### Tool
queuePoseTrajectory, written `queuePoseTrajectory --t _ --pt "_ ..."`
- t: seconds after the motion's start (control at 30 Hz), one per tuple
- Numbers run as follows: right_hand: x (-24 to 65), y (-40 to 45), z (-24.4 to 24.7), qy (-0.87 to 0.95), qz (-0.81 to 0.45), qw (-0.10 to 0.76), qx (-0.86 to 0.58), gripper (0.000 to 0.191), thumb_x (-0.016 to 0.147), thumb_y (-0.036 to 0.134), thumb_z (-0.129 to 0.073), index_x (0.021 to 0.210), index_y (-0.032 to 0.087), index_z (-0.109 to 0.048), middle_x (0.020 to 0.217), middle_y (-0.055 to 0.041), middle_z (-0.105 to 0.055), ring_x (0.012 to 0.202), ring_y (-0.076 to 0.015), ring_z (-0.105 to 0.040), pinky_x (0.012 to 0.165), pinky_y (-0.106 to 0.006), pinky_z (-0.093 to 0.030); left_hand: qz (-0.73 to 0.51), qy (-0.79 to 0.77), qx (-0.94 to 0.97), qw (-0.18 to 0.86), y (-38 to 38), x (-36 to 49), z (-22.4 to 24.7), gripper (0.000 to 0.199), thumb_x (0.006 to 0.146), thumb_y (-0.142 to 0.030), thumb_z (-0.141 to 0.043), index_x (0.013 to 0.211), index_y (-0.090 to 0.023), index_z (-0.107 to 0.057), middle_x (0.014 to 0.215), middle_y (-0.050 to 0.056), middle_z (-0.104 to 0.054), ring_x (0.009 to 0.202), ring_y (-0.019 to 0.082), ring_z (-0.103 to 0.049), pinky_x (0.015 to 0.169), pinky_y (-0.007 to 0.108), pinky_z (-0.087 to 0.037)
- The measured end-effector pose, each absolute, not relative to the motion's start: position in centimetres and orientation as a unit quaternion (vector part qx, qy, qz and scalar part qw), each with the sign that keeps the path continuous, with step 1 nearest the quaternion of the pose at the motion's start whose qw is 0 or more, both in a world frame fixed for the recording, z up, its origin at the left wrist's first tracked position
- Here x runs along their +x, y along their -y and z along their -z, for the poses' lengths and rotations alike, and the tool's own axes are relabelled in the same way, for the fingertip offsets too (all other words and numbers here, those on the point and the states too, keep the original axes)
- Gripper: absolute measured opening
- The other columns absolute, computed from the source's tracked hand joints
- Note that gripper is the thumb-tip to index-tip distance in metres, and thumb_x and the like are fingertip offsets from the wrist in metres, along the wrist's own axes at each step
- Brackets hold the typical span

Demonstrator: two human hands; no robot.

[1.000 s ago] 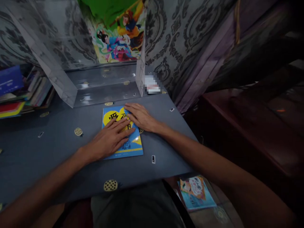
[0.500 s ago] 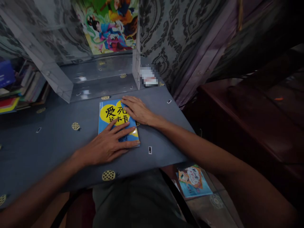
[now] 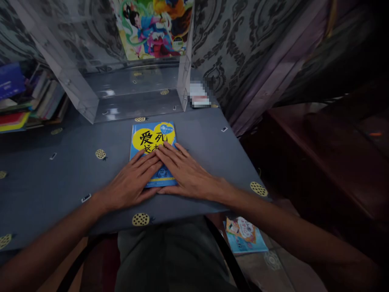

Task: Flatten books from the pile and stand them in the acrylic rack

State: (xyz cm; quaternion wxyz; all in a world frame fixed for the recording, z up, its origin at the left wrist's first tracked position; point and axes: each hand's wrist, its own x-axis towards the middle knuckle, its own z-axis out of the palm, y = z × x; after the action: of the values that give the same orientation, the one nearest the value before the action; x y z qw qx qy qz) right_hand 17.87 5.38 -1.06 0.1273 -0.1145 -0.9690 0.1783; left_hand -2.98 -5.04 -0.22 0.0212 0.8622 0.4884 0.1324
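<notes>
A blue book with a yellow heart and black characters on its cover lies flat on the grey tablecloth. My left hand rests flat on its lower left part, fingers spread. From the right, my right hand lies across the lower right part of the cover, fingers extended. The fingertips of both hands meet near the middle of the book and hide some of the characters. Neither hand grips anything.
Behind the book stands a clear acrylic stand with a colourful picture book in it. Piled books are at the left. A blurred white item lies right of the stand. Another book is below the table's front edge.
My right hand has moved from the book's upper right corner down to its lower right part, beside my left hand. The view has shifted slightly.
</notes>
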Motion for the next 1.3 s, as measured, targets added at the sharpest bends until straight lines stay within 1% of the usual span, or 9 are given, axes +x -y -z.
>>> queuePoseTrajectory --t 0.2,0.4,0.63,0.73,0.83,0.97,1.07,1.17,1.3 --pt "19.0 -6.2 1.4 0.977 -0.164 0.104 -0.093 0.089 0.096 0.061 -0.048 0.16 0.011 -0.012 0.165 -0.0192 -0.023 0.155 -0.0282 -0.014 0.127 -0.053 -0.015 -0.113 -0.488 0.865 0.031 4.9 -3.0 0.1 0.071 0.1 -0.044 -0.048 0.159 -0.02 -0.018 0.158 0.013 -0.04 0.148 0.028 -0.034 0.125 0.053 -0.022" --pt "20.3 -6.6 1.4 0.974 -0.185 0.096 -0.091 0.079 0.097 0.052 -0.054 0.16 0.02 -0.02 0.165 -0.0115 -0.025 0.154 -0.0293 -0.02 0.127 -0.053 -0.017 -0.092 -0.488 0.866 0.057 5.2 -4.0 0.0 0.071 0.101 -0.044 -0.046 0.161 -0.025 -0.012 0.162 0.008 -0.034 0.15 0.026 -0.031 0.126 0.05 -0.02" --pt "20.5 -6.6 1.1 0.975 -0.184 0.092 -0.088 0.076 0.097 0.054 -0.053 0.158 0.018 -0.026 0.164 -0.0126 -0.028 0.154 -0.0278 -0.019 0.127 -0.053 -0.017 -0.093 -0.466 0.879 0.04 5.9 -5.2 0.0 0.069 0.102 -0.042 -0.045 0.161 -0.027 -0.011 0.16 0.006 -0.038 0.15 0.023 -0.03 0.127 0.049 -0.015" --pt "20.6 -6.8 0.7 0.971 -0.198 0.096 -0.088 0.077 0.096 0.06 -0.049 0.157 0.017 -0.028 0.163 -0.0134 -0.032 0.153 -0.027 -0.024 0.126 -0.053 -0.017 -0.086 -0.475 0.875 0.041 6.1 -6.1 0.0 0.065 0.102 -0.044 -0.044 0.16 -0.03 -0.017 0.159 0.005 -0.04 0.149 0.023 -0.032 0.127 0.05 -0.017" --pt "20.5 -7.9 0.8 0.965 -0.215 0.117 -0.095 0.07 0.098 0.06 -0.045 0.154 0.019 -0.037 0.16 -0.0137 -0.038 0.15 -0.027 -0.031 0.125 -0.055 -0.021 -0.079 -0.493 0.865 0.04 6.1 -8.4 -0.1 0.055 0.103 -0.043 -0.042 0.156 -0.037 -0.029 0.156 0.002 -0.045 0.147 0.024 -0.037 0.124 0.056 -0.02" --pt "19.5 -11.0 1.5 0.946 -0.223 0.173 -0.156 0.052 0.101 0.051 -0.044 0.142 0.021 -0.053 0.16 -0.0139 -0.037 0.15 -0.03 -0.031 0.119 -0.058 -0.033 -0.072 -0.539 0.839 0.032 5.9 -12.4 -0.4 0.042 0.103 -0.046 -0.04 0.144 -0.044 -0.048 0.153 -0.001 -0.049 0.146 0.027 -0.039 0.117 0.059 -0.033" --pt "18.1 -13.5 2.0 0.925 -0.245 0.213 -0.199 0.04 0.102 0.039 -0.044 0.134 0.02 -0.059 0.152 -0.014 -0.048 0.144 -0.0282 -0.041 0.115 -0.056 -0.039 -0.064 -0.558 0.827 0.03 5.9 -13.8 -1.2 0.04 0.101 -0.049 -0.043 0.14 -0.046 -0.053 0.153 -0.001 -0.049 0.145 0.029 -0.039 0.113 0.06 -0.038" --pt "16.7 -14.9 2.1 0.9 -0.272 0.248 -0.232 0.033 0.1 0.03 -0.046 0.122 0.016 -0.067 0.136 -0.0153 -0.062 0.128 -0.0265 -0.057 0.106 -0.051 -0.048 -0.05 -0.559 0.827 0.029 6.0 -13.1 -2.4 0.041 0.1 -0.048 -0.044 0.139 -0.044 -0.054 0.153 -0.001 -0.05 0.144 0.03 -0.041 0.113 0.062 -0.038" --pt "16.0 -14.7 1.6 0.867 -0.31 0.295 -0.256 0.029 0.097 0.025 -0.047 0.107 0.016 -0.073 0.112 -0.0116 -0.072 0.104 -0.0234 -0.067 0.091 -0.042 -0.053 -0.052 -0.563 0.824 0.028 5.0 -10.1 -3.5 0.043 0.1 -0.05 -0.042 0.134 -0.032 -0.06 0.149 0.005 -0.054 0.14 0.03 -0.048 0.113 0.057 -0.041"
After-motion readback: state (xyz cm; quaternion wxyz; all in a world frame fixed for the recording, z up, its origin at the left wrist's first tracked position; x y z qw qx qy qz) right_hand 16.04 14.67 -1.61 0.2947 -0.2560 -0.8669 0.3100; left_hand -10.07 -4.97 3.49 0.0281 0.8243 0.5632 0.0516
